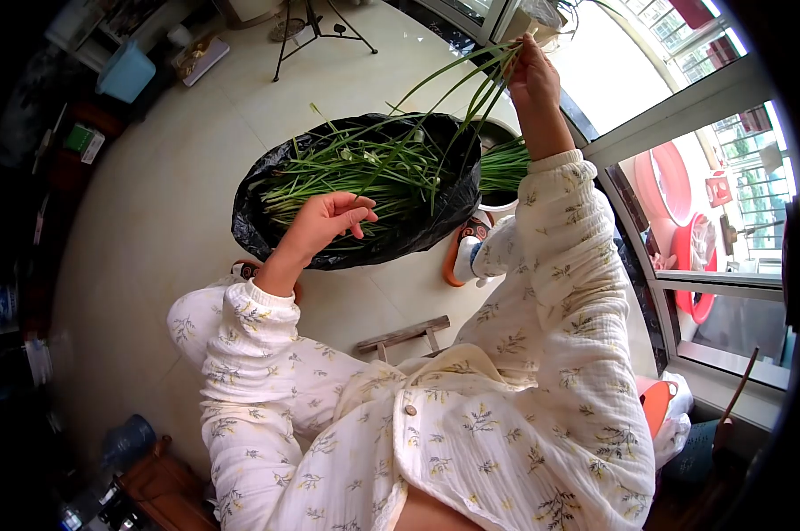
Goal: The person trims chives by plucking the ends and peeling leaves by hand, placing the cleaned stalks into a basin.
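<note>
Stalks, long, thin and green (pixel 481 81), hang from my right hand (pixel 532 78), which is raised beyond the far right side of the black plastic bag (pixel 400 254). Its thumb and fingers are pinched closed on one end of them, just below the fingertips, and the free ends fan out leftward and down toward the bag. The heap of greens (pixel 355 168) lies in the open bag, to the left of my right hand and nearer my body. My left hand (pixel 325 223) is over the bag's near edge, just beside that heap, its fingers half curled and loosely apart; I cannot tell whether a stalk is caught between them. The bag sits on the pale tiled floor (pixel 179 230) in front of my knees.

Just beside the bag on the right, partly hidden by it and my right forearm, is a round container (pixel 503 206) with a second bunch of greens (pixel 504 168) in it. An orange-soled slipper (pixel 457 262) is near the bag's right end, and a low wooden piece (pixel 404 335) stands between my legs. A black metal stand (pixel 314 31) is beyond the bag.
</note>
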Demonstrator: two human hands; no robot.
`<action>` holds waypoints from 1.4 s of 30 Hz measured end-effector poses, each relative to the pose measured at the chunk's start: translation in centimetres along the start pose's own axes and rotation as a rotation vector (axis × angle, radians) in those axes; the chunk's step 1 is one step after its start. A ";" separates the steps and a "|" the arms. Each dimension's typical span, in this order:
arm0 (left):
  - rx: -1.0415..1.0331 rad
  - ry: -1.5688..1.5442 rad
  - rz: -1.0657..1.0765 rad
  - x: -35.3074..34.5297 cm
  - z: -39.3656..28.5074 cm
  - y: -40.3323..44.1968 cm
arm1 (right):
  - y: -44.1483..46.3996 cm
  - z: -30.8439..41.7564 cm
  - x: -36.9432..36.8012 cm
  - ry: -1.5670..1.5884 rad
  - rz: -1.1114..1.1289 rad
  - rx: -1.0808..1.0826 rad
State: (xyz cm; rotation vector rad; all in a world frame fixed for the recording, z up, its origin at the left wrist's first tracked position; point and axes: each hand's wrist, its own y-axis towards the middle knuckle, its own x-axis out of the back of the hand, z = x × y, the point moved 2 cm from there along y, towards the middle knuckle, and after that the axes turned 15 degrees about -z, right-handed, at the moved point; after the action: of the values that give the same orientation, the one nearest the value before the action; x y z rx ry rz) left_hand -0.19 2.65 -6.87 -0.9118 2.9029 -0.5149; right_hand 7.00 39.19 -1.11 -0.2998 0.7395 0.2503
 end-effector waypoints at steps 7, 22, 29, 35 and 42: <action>-0.005 -0.205 0.073 -4.0 0.3 0.6 | 0.1 -0.7 -1.3 0.056 0.056 -0.075; -0.365 0.425 -0.449 1.8 -0.4 -0.4 | 5.8 10.0 3.7 -1.225 0.290 1.508; -0.488 0.584 -0.554 2.2 -1.4 1.2 | 9.5 -6.2 20.8 -1.916 0.959 1.203; -0.522 0.595 -0.641 2.7 -0.9 3.4 | 8.1 -16.1 28.7 -1.952 0.951 0.911; -0.457 0.551 -0.720 5.0 0.9 4.8 | 6.4 -20.2 27.7 -1.798 1.012 0.877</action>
State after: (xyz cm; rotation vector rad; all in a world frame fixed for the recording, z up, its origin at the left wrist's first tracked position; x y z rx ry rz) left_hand -6.86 3.28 -9.05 -2.2330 3.1318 -0.1132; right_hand 12.12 41.27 -35.51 1.1146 -0.9097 0.9128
